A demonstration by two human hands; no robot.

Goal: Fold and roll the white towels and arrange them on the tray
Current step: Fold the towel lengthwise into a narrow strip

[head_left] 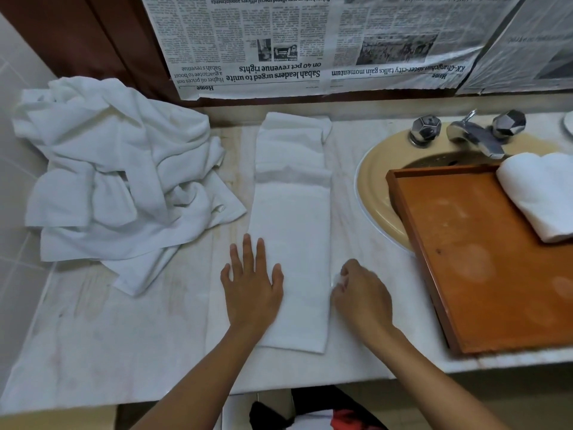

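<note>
A white towel (291,218) folded into a long narrow strip lies on the marble counter, running away from me. My left hand (251,283) presses flat on its near left part, fingers straight. My right hand (361,293) pinches the strip's right edge with curled fingers. An orange wooden tray (483,274) sits to the right, partly over the sink, with a rolled white towel (539,193) in its far right corner. A heap of loose white towels (117,178) is piled at the left.
A beige sink (375,187) with a chrome tap (477,138) and two faceted knobs lies behind the tray. Newspaper sheets (310,45) cover the wall behind the counter. The counter's front edge (155,395) runs just below my forearms.
</note>
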